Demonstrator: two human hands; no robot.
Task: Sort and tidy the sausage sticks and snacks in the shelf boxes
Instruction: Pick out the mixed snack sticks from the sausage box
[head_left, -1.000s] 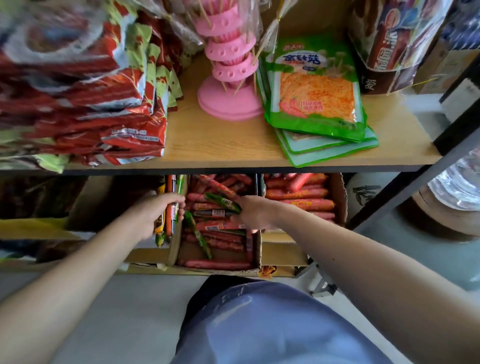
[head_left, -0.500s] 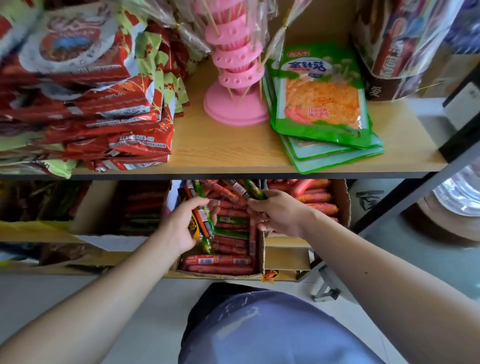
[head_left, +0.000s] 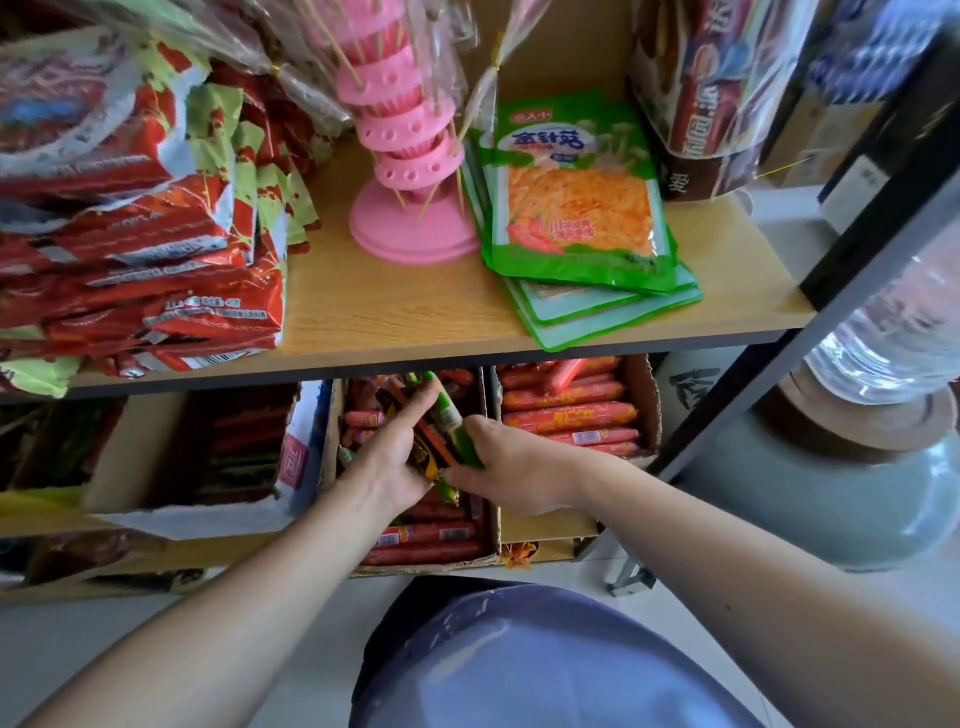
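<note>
On the lower shelf stands a middle cardboard box (head_left: 491, 558) holding red sausage sticks (head_left: 426, 538). Above it my left hand (head_left: 387, 465) grips a bundle of mixed sausage sticks (head_left: 423, 452) in orange, dark and green wrappers. My right hand (head_left: 506, 467) meets it from the right and is closed on a green sausage stick (head_left: 447, 413) of that bundle. A right cardboard box (head_left: 641, 395) is packed with red sausages (head_left: 569, 415). A left box (head_left: 150, 441) holds darker packs, blurred in shadow.
The wooden upper shelf (head_left: 395, 312) carries stacked red snack bags (head_left: 140, 260), a pink skewer stand (head_left: 410, 156) and green mushroom snack packs (head_left: 579, 208). A black shelf post (head_left: 753, 410) and a large grey-green jar (head_left: 852, 499) stand to the right. My blue-clad knee (head_left: 545, 660) is below.
Both hands have come together over the middle box. The left hand moved right from the box's left edge with its sticks, and the right hand rose and now holds the green stick against them.
</note>
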